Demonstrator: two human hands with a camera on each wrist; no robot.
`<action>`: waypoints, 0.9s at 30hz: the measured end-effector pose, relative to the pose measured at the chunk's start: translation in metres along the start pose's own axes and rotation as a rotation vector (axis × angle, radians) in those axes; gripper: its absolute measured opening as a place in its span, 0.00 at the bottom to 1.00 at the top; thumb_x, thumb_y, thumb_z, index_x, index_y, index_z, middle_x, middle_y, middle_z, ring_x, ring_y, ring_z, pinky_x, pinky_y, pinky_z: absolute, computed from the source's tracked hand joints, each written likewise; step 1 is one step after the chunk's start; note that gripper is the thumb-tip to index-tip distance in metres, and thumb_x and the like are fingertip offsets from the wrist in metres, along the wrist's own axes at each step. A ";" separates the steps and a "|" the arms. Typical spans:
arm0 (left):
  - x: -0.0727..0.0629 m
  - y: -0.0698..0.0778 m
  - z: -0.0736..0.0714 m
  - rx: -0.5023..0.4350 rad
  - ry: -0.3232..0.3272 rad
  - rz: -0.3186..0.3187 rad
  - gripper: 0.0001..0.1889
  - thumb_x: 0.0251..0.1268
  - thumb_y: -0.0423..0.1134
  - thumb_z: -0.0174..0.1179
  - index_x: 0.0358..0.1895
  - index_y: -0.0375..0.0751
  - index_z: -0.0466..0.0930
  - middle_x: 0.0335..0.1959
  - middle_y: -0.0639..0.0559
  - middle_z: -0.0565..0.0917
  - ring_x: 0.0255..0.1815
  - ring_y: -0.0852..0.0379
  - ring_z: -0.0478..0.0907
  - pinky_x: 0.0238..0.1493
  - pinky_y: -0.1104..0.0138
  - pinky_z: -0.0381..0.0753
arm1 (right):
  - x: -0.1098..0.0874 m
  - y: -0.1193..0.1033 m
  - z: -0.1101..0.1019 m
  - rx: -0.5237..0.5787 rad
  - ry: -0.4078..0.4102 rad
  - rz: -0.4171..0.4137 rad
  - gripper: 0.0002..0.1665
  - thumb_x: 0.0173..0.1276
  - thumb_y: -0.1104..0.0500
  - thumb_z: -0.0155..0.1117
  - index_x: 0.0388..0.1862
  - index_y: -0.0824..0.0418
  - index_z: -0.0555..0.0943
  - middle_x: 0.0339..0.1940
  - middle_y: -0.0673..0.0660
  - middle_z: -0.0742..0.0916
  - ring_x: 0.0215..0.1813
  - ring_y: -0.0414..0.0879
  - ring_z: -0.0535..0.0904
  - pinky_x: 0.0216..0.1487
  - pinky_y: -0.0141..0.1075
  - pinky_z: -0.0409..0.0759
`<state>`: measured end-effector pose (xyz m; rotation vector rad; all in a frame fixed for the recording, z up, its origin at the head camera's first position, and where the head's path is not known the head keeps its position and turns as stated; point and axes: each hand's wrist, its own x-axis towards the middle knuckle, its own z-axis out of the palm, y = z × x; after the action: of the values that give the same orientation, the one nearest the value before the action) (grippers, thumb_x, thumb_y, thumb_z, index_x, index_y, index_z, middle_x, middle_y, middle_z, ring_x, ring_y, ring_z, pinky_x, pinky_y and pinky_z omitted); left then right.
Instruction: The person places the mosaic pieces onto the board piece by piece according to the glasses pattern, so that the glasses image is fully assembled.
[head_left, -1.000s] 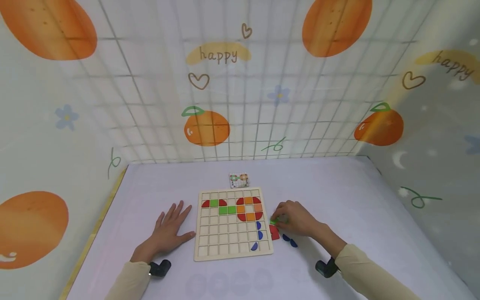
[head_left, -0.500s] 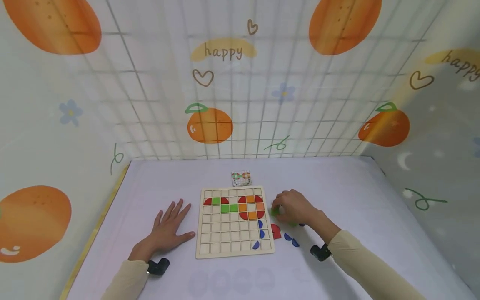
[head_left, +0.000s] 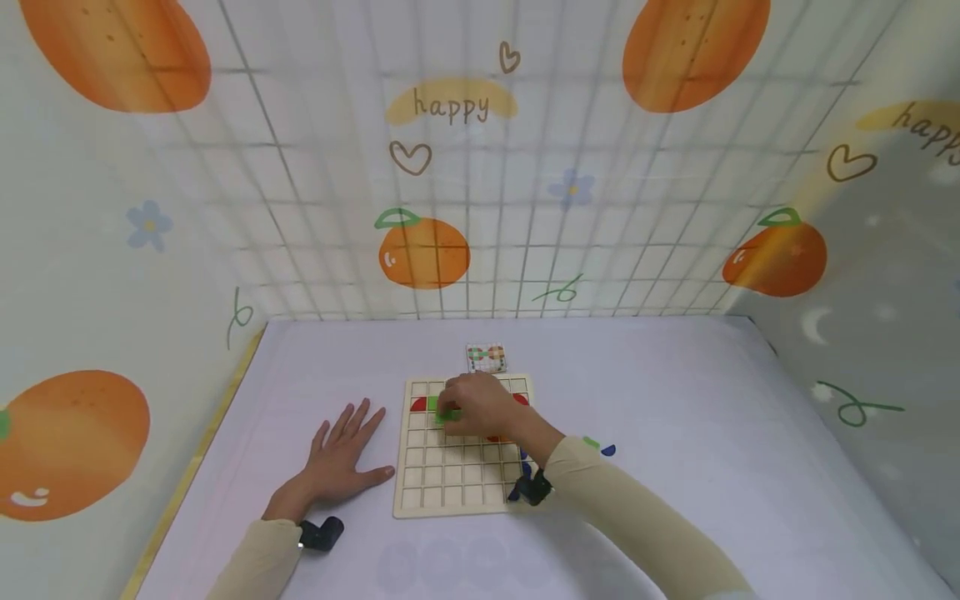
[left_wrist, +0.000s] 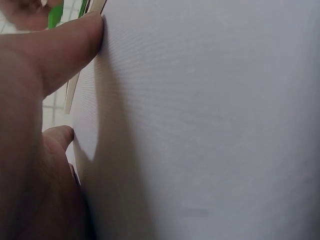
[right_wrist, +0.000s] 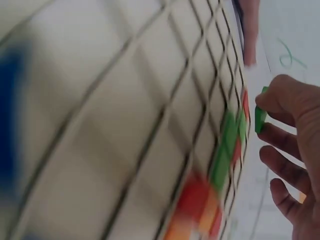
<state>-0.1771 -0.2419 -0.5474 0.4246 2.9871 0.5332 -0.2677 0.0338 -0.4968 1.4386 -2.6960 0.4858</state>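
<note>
My right hand (head_left: 480, 406) is over the upper part of a wooden grid board (head_left: 432, 477). It pinches a green tile (right_wrist: 260, 111) between thumb and finger, held just above the board in the right wrist view. On the board, a red quarter-round tile (head_left: 418, 405) sits near the top left; green tiles (right_wrist: 223, 150) lie in the grid cells. Red and orange tiles on the board's right side are partly hidden by my right hand and wrist. My left hand (head_left: 337, 462) rests flat on the table with fingers spread, its thumb tip beside the board's left edge.
A small printed pattern card (head_left: 486, 358) lies behind the board. To the right of the board, past my sleeve, are a green piece (head_left: 591, 442) and a blue half-round piece (head_left: 608, 450). My right forearm covers the table around them. A patterned curtain (head_left: 622, 250) closes the back.
My right hand has moved left from the loose pieces beside the board to over its upper left, carrying a green tile. The left hand stays in place.
</note>
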 end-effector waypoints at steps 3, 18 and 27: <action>0.000 -0.002 0.002 0.001 -0.011 0.006 0.51 0.57 0.67 0.62 0.78 0.44 0.54 0.79 0.38 0.48 0.78 0.36 0.38 0.71 0.36 0.34 | 0.018 -0.016 0.013 -0.016 -0.006 0.013 0.07 0.57 0.54 0.73 0.35 0.48 0.89 0.33 0.41 0.85 0.34 0.34 0.77 0.36 0.31 0.75; 0.000 -0.003 0.000 0.001 0.009 0.005 0.52 0.55 0.68 0.64 0.78 0.45 0.54 0.79 0.40 0.49 0.78 0.37 0.39 0.70 0.36 0.35 | 0.032 -0.029 0.030 -0.135 -0.008 0.057 0.03 0.63 0.55 0.73 0.34 0.49 0.91 0.34 0.43 0.83 0.37 0.38 0.76 0.37 0.28 0.77; 0.001 -0.005 0.004 0.004 0.005 0.004 0.52 0.54 0.69 0.63 0.78 0.46 0.54 0.79 0.40 0.48 0.78 0.37 0.38 0.71 0.36 0.34 | 0.029 -0.030 0.029 -0.129 -0.020 0.112 0.04 0.64 0.52 0.72 0.36 0.48 0.91 0.30 0.42 0.81 0.33 0.36 0.77 0.32 0.26 0.76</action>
<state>-0.1789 -0.2447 -0.5528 0.4307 2.9929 0.5302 -0.2567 -0.0139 -0.5113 1.2731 -2.7767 0.2985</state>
